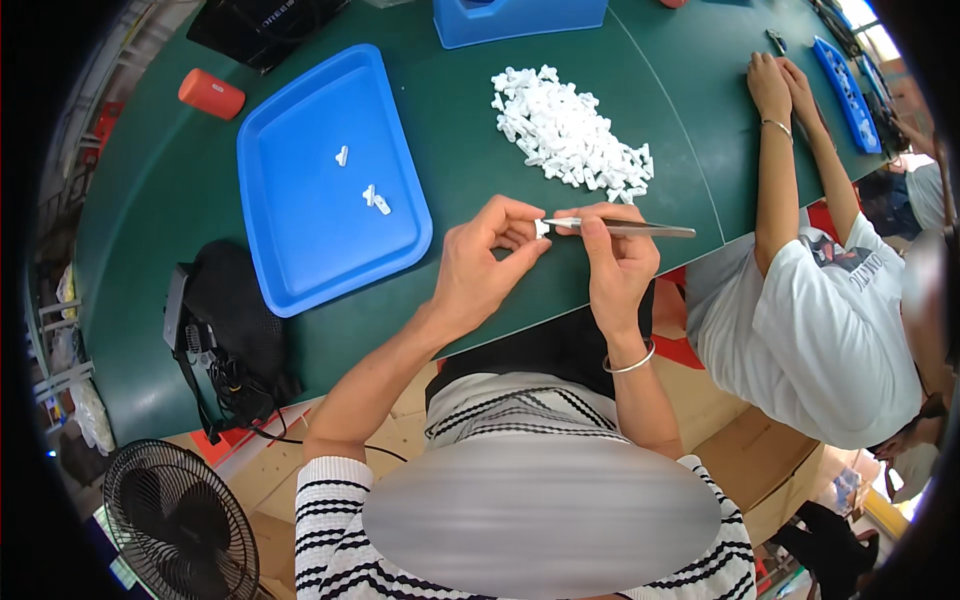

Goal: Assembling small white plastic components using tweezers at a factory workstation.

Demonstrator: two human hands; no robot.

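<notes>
Between the thumb and fingers of my left hand [484, 262] is a small white plastic part [541, 228]. My right hand [617, 262] grips a pair of metal tweezers [640, 229], their tips pointing left and meeting the white part. Both hands are closed and held above the table's near edge. Just beyond them lies a pile of similar white parts [570, 130]. To the left of my left hand is a blue tray [300, 240], with a few loose white parts [377, 200] in it. Fine detail on the held part is too small to make out.
On the green table [440, 110] are an orange-red cylinder [211, 94], a blue bin [520, 20] and a black bag [235, 330] with cables. A black fan [180, 520] stands at lower left. At right a co-worker's forearms [780, 170] rest near another blue tray [848, 95].
</notes>
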